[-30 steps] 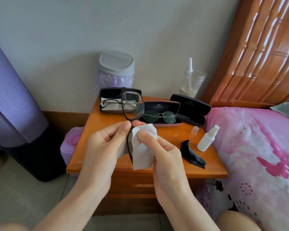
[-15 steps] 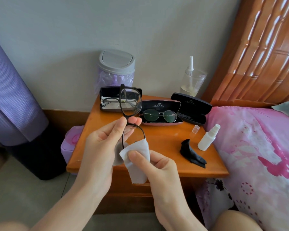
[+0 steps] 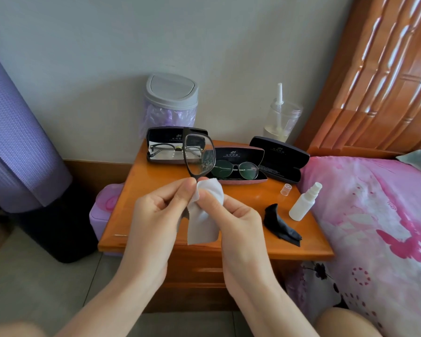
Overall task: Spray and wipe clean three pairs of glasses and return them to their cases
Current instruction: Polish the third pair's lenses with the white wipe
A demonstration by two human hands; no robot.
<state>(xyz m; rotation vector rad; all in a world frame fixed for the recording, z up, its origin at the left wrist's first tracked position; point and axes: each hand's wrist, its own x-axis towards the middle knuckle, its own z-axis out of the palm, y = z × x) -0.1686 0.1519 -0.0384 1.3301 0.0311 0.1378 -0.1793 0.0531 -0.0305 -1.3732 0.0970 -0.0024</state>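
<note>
My left hand pinches black-framed glasses at the bridge, holding them on end above the nightstand. My right hand presses a white wipe around the lower lens, which is hidden by the wipe. Behind them, an open black case holds thin-rimmed glasses. A pink-edged open case holds round dark-lensed glasses. A third black case lies open with nothing in it. A white spray bottle stands at the right, its clear cap off beside it.
The orange wooden nightstand also bears a crumpled black cloth, a grey-lidded mini bin and a clear jar. A pink bed borders the right; a purple roll and pink box stand left.
My right hand and the wipe moved down off the lens, then came back up onto the lower lens beside my left fingertips. The glasses stayed on end.
</note>
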